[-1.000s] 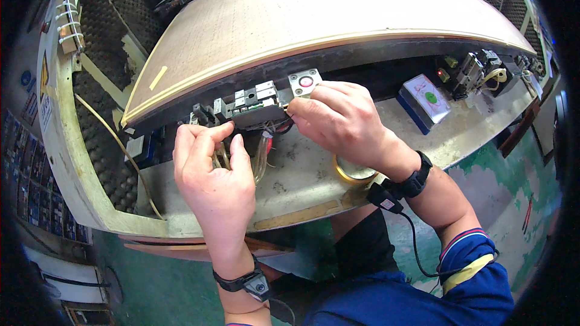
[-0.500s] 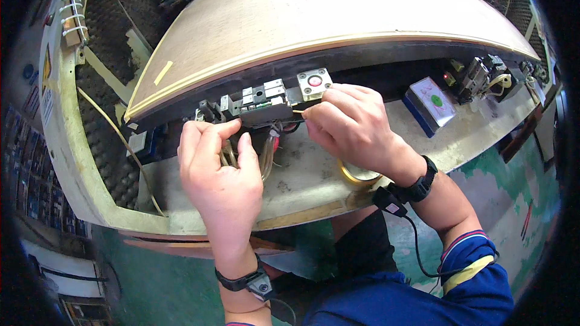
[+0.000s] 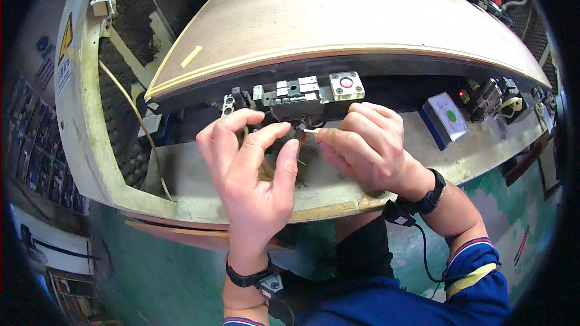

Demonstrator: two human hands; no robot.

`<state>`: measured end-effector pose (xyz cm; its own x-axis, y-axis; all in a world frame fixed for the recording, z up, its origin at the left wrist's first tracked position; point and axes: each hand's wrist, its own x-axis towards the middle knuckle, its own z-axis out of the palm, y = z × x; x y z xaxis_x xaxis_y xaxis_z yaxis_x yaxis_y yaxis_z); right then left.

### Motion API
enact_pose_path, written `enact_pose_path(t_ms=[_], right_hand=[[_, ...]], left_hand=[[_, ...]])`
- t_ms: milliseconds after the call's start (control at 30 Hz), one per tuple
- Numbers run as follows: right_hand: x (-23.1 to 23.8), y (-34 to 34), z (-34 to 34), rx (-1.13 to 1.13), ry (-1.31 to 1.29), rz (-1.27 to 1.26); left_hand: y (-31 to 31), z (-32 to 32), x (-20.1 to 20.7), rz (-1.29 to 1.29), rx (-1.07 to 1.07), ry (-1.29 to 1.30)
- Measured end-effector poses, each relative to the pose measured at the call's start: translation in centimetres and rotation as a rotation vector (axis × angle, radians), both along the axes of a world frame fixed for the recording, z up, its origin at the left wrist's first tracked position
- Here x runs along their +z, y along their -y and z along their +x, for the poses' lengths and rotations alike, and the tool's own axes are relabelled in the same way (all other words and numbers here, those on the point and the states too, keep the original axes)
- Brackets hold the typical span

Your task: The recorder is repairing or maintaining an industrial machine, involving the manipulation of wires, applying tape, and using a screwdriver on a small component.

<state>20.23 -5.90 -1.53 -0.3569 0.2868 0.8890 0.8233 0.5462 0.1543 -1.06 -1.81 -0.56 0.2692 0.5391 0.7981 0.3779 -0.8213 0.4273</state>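
My right hand [image 3: 365, 145] pinches a thin tan stick with a pale tip [image 3: 311, 131]; its kind is too small to tell. The tip points left, toward the fingertips of my left hand [image 3: 254, 166]. That hand is open, its thumb and forefinger apart with nothing seen between them. Just beyond both hands is a grey mechanical block with silver top plates [image 3: 297, 99]. A square clear-and-silver plate with a round reddish centre [image 3: 346, 86] adjoins it on the right. Thin wires [image 3: 302, 145] hang below the block, partly hidden by my fingers.
A large pale board [image 3: 362, 18] edged with yellow tape curves across the far side. On the worn bench ledge [image 3: 374, 196] stands a blue-sided box with a green dot [image 3: 444, 121]. More small machine parts [image 3: 498, 99] sit far right. A cable [image 3: 136, 121] runs along the left.
The right hand has drawn the stick away from the block's right end, down toward the left hand. My left hand has moved right, its fingers spread wider. The view has shifted slightly.
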Motion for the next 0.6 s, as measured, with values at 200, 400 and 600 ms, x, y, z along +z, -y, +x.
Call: enact_pose_path(t_ms=[200, 400, 600], right_hand=[[1.6, -0.7, -1.6, 0.072, 0.048, 0.081], [1.7, -1.2, -2.2, 0.098, 0.045, 0.073], [1.0, -1.3, -2.2, 0.104, 0.019, 0.018]], left_hand=[[-0.5, -0.6, -0.3, -0.031, -0.147, 0.065], [-0.9, -0.7, -0.9, -0.147, -0.261, 0.222], [-0.8, -0.6, -1.2, -0.173, -0.285, 0.3]])
